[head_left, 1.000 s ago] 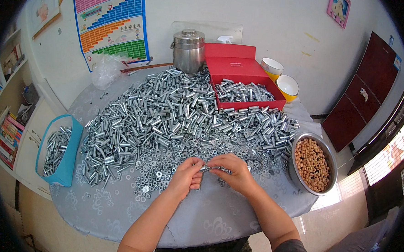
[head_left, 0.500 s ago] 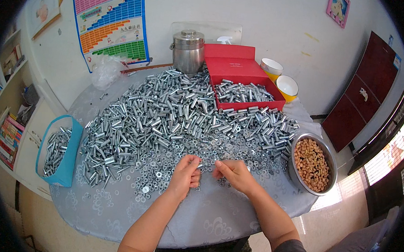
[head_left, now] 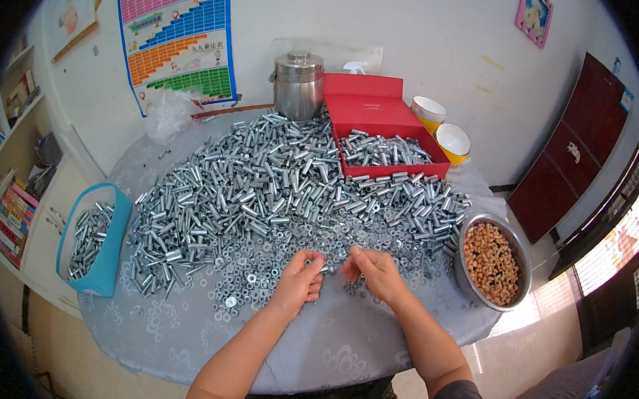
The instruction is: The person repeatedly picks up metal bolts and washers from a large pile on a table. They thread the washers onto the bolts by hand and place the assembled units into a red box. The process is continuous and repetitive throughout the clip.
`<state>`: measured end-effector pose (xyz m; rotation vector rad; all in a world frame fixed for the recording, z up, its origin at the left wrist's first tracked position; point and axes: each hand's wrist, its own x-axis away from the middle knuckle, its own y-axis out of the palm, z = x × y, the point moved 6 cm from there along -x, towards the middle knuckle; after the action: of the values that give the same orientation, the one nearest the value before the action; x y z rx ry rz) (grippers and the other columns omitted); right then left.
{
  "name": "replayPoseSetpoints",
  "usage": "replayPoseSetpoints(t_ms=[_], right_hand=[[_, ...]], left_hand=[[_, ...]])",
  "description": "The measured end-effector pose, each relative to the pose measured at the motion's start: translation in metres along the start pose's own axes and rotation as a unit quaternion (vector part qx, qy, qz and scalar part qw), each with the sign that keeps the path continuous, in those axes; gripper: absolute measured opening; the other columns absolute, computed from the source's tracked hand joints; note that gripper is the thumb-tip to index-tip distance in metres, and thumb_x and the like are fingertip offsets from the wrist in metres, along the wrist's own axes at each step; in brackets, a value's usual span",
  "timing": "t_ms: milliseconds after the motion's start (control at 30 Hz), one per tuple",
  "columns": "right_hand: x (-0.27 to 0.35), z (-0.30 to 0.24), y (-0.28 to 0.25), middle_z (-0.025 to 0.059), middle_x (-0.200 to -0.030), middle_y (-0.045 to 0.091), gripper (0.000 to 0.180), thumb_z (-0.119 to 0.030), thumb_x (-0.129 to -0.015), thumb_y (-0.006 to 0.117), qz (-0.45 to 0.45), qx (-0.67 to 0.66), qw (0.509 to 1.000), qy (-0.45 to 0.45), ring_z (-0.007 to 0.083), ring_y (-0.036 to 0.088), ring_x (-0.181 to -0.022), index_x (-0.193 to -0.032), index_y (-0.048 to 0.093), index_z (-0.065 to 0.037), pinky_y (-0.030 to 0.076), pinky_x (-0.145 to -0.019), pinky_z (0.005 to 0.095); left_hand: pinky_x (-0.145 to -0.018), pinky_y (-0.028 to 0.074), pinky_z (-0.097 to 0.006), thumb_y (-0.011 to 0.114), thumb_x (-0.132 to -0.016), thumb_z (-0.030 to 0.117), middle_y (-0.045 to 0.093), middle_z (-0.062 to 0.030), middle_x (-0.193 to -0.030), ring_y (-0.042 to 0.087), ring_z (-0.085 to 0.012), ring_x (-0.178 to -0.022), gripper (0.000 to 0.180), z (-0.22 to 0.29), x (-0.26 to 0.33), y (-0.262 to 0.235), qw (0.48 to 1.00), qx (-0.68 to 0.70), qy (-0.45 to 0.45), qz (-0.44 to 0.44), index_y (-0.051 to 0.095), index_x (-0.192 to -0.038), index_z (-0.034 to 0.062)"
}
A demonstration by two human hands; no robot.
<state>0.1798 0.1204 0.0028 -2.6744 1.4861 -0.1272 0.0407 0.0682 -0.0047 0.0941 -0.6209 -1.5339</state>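
My left hand (head_left: 301,279) is closed, thumb and forefinger pinching a short silver metal cylinder (head_left: 327,269) whose end sticks out to the right. Just across from it, my right hand (head_left: 375,273) is closed too, thumb against bent fingers; whatever it holds is hidden. A small gap separates the two hands. Under and around them lie loose metal washers and nuts (head_left: 250,277). Beyond these spreads a big heap of silver metal sleeves (head_left: 262,186).
A red box (head_left: 396,170) of sleeves stands at the back, beside a steel canister (head_left: 298,90) and two yellow-and-white bowls (head_left: 453,139). At left is a blue bin (head_left: 107,260) with metal pieces; at right, a steel bowl (head_left: 523,282) of small brown pieces. A patterned grey cloth (head_left: 174,344) covers the table.
Both hands have shifted slightly to the right, my right hand also a bit away from me. More of the metal cylinder shows past my left fingertips.
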Motion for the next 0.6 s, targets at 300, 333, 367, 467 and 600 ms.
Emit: replayPoseSetpoints(t_ms=[300,333,367,467,600], right_hand=[[-0.004,-0.018,0.013,0.0037,-0.088,0.06,0.021,-0.013,-0.081,0.06,-0.01,-0.083,0.996,0.008,0.01,0.057,-0.076,-0.099,0.057,-0.001,0.047,-0.067,0.0233],[-0.01,-0.014,0.003,0.0038,-0.087,0.06,0.021,-0.013,-0.081,0.061,0.018,-0.102,0.994,0.029,0.0104,0.057,-0.075,-0.098,0.057,-0.002,0.047,-0.066,0.0231],[-0.017,-0.009,-0.008,0.004,-0.086,0.06,0.021,-0.014,-0.08,0.061,0.045,-0.121,0.99,0.051,0.0108,0.058,-0.075,-0.097,0.058,-0.002,0.047,-0.066,0.0228],[-0.057,0.01,-0.065,0.0033,-0.079,0.06,0.016,-0.016,-0.083,0.056,0.138,-0.278,0.95,0.02,0.0111,0.057,-0.07,-0.092,0.057,-0.003,0.047,-0.062,0.0228],[-0.102,-0.015,-0.136,0.0073,-0.081,0.06,0.017,-0.016,-0.084,0.055,0.264,-0.324,0.908,-0.037,0.0149,0.058,-0.072,-0.091,0.054,-0.001,0.047,-0.059,0.0241]], left_hand=[[-0.041,0.034,-0.022,0.044,-0.091,0.023,0.047,-0.0036,-0.07,0.042,-0.0088,-0.05,0.028,0.006,0.002,0.003,0.995,-0.016,0.078,-0.052,0.039,-0.114,0.0075],[-0.041,0.042,-0.024,0.043,-0.091,0.021,0.053,-0.0101,-0.075,0.049,-0.0108,-0.049,0.033,0.009,0.002,0.001,0.996,-0.013,0.076,-0.051,0.035,-0.118,0.0037],[-0.041,0.042,-0.024,0.043,-0.091,0.021,0.054,-0.0109,-0.076,0.049,-0.0109,-0.05,0.033,0.011,0.001,-0.003,0.996,-0.009,0.081,-0.035,0.035,-0.118,0.0037],[-0.042,0.044,-0.024,0.045,-0.089,0.021,0.056,-0.0127,-0.081,0.049,-0.0109,-0.05,0.033,0.011,-0.004,-0.012,0.996,-0.002,0.093,-0.008,0.037,-0.116,0.0034],[-0.042,0.044,-0.024,0.048,-0.088,0.019,0.056,-0.0107,-0.081,0.05,-0.0106,-0.05,0.03,0.016,-0.004,-0.018,0.994,-0.029,0.107,0.015,0.04,-0.113,0.0029]])
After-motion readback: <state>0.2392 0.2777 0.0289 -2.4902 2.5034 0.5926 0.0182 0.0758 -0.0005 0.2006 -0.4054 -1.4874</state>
